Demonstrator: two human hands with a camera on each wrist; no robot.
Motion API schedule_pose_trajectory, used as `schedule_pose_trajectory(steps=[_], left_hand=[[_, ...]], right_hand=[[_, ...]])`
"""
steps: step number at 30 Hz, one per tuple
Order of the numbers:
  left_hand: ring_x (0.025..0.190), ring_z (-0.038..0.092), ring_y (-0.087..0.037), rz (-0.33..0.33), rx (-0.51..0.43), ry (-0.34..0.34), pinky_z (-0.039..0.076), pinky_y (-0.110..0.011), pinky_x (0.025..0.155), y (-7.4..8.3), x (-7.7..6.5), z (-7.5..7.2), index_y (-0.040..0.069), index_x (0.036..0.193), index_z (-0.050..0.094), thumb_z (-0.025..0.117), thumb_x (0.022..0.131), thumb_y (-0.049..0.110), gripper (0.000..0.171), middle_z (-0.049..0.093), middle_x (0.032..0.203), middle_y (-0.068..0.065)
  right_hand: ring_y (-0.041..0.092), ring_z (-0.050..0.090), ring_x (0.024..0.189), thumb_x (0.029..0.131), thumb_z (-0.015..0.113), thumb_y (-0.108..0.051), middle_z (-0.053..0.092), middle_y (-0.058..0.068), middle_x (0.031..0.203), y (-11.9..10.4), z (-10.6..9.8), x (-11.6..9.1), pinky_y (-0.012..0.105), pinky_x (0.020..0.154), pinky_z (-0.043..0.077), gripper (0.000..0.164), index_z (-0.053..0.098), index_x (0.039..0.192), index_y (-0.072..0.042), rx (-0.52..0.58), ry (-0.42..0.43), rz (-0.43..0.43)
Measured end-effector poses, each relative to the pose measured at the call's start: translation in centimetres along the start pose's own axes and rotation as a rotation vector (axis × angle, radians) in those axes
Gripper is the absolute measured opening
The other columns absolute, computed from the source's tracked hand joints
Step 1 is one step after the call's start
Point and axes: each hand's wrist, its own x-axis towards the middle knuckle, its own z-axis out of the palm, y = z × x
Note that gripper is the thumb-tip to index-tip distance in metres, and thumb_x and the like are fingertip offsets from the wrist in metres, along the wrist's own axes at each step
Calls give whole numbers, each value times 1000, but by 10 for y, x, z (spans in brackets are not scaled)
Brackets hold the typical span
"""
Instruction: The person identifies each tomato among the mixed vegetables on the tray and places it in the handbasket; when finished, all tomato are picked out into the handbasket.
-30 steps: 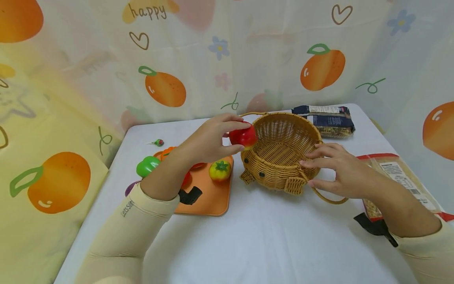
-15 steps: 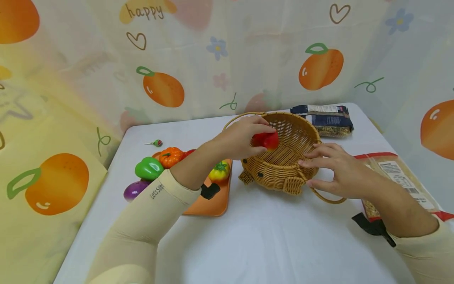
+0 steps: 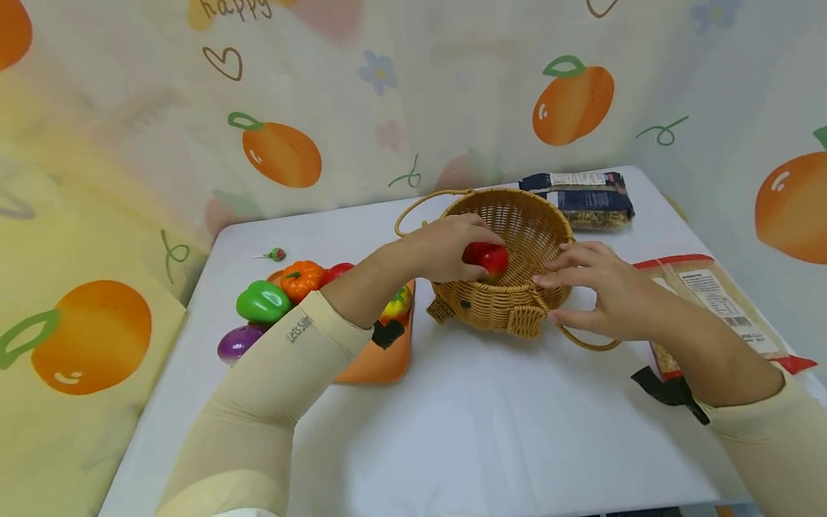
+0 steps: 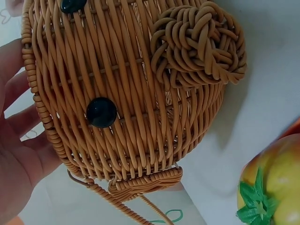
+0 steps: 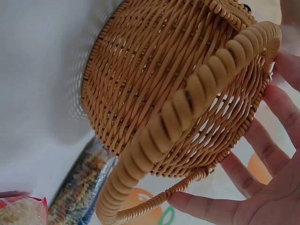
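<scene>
In the head view my left hand point(image 3: 446, 248) reaches over the left rim of a wicker basket point(image 3: 484, 310). It holds a round red toy apple point(image 3: 494, 260) inside the basket's mouth, fingers around it. The left wrist view shows the basket's woven side with black button eyes, and the left hand's fingers point(image 4: 23, 124) go behind the rim; the apple is hidden there. My right hand point(image 3: 601, 291) rests its spread, nearly straight fingers on the basket's right rim. In the right wrist view its thumb lies beside the thick wrapped handle point(image 5: 164, 126).
An orange tray point(image 3: 381, 362) left of the basket carries toy produce, including a pumpkin point(image 3: 302, 280) and a yellow piece point(image 4: 281, 183). A purple toy point(image 3: 239, 342) and a lollipop point(image 3: 276, 254) lie nearby. A dark pasta bag point(image 3: 594, 201) and a red-edged bag point(image 3: 730, 309) lie right.
My left hand has carried the apple rightward from the basket's left rim into its mouth. The right hand stays at the rim. The head view has shifted slightly.
</scene>
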Motion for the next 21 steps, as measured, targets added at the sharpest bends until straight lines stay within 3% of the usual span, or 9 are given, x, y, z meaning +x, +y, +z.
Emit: schedule_pose_trajectory(steps=[5, 11, 17, 21], left_hand=[[117, 47, -12, -12, -13, -19, 49, -25, 91, -5, 1, -6, 30, 135, 52, 63, 88, 40, 49, 50, 133, 5], [120, 47, -14, -28, -32, -54, 47, -28, 95, -6, -1, -5, 29, 137, 51, 62, 89, 40, 50, 48, 136, 4], [133, 39, -14, -37, 10, -79, 37, -31, 109, -3, -4, -3, 31, 140, 46, 57, 92, 44, 51, 43, 143, 5], [134, 36, -15, -22, 51, -55, 36, -34, 109, -1, -10, -4, 33, 140, 47, 55, 91, 48, 51, 42, 144, 6]], right_hand=[[26, 38, 123, 73, 82, -29, 57, -3, 122, -2, -5, 9, 52, 90, 47, 48, 67, 119, -31, 8, -26, 48], [26, 38, 123, 74, 82, -29, 57, -3, 122, -3, -4, 9, 53, 92, 45, 47, 68, 118, -30, 18, -30, 38], [26, 38, 122, 73, 82, -28, 58, -3, 120, -6, -3, 6, 54, 92, 44, 46, 69, 117, -28, 35, -22, 39], [27, 39, 122, 72, 83, -27, 58, -6, 118, -7, -3, 2, 55, 94, 41, 45, 69, 115, -27, 38, -13, 42]])
